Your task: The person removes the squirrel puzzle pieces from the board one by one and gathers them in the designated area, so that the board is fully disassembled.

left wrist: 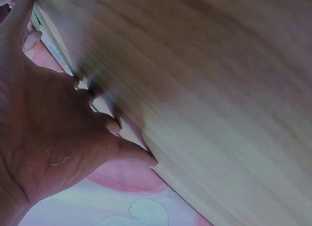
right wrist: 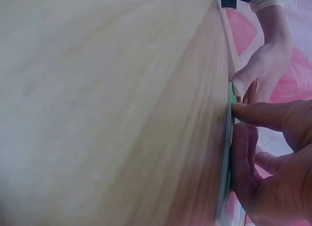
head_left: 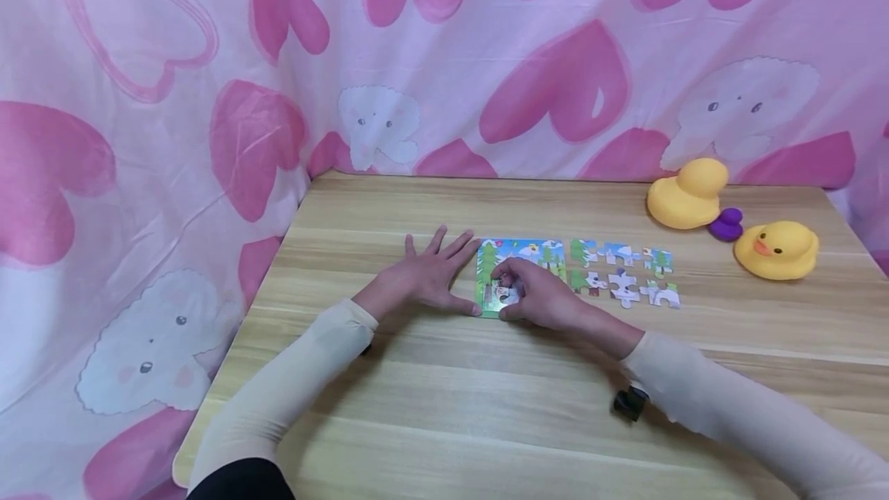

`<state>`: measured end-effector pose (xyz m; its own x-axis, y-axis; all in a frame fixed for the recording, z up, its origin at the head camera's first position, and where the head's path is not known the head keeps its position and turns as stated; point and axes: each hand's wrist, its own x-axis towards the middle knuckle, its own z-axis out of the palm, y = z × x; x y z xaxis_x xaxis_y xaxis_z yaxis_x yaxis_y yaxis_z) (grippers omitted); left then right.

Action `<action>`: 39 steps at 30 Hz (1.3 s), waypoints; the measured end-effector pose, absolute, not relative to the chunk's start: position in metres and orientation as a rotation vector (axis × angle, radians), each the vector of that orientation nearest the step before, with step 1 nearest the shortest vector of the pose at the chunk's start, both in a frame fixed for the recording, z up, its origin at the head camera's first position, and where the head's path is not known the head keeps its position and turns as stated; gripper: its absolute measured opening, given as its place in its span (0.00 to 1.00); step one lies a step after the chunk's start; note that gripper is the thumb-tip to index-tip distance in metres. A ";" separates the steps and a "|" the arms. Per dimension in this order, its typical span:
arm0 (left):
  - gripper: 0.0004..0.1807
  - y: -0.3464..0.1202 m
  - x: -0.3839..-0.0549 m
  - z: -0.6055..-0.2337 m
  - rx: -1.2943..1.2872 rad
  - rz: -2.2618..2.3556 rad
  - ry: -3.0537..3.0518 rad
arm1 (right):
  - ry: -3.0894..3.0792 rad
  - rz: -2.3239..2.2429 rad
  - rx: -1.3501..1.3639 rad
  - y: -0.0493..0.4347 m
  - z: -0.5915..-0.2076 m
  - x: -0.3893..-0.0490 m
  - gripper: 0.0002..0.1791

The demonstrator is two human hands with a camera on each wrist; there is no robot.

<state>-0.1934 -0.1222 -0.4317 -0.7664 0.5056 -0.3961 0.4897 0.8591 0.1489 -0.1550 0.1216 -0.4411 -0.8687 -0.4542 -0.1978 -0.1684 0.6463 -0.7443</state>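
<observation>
A jigsaw puzzle board (head_left: 521, 249) with a bright picture of trees and sky lies flat on the wooden table. My left hand (head_left: 434, 276) rests on the tabletop with straight, spread fingers, its thumb tip and fingertips at the board's left edge. Over the board's lower part, my right hand (head_left: 538, 295) has thumb and fingers curled around a puzzle piece (head_left: 503, 295) at the lower left; the hand covers much of the picture. In the right wrist view, the right thumb and fingers touch the board's surface, and the piece is hard to make out.
Several loose puzzle pieces (head_left: 623, 286) lie in two rows right of the board. Toward the back right stand a yellow toy duck (head_left: 684, 195), a small purple duck (head_left: 726, 224) and another yellow duck (head_left: 778, 251). A pink heart-patterned curtain (head_left: 430, 60) hangs behind the table (head_left: 451, 407).
</observation>
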 end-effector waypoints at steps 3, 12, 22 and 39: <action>0.69 -0.122 -0.194 -0.432 0.732 0.050 2.606 | 2.491 -1.062 -0.471 0.120 -0.439 -0.156 0.31; 0.69 -0.122 -0.194 -0.432 0.726 0.064 2.594 | 2.414 -1.160 -0.405 0.123 -0.439 -0.157 0.30; 0.70 -0.122 -0.193 -0.432 0.730 0.071 2.591 | 2.252 -1.354 -0.475 0.154 -0.440 -0.143 0.33; 0.70 -0.123 -0.194 -0.433 0.717 0.076 2.596 | 2.384 -1.168 -0.347 0.249 -0.427 -0.102 0.33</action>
<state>-0.1943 -0.1229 -0.4330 -0.7668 0.5000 -0.4026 0.4756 0.8637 0.1669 -0.1020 0.2494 -0.4273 -0.8623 -0.4141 -0.2916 -0.0231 0.6073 -0.7941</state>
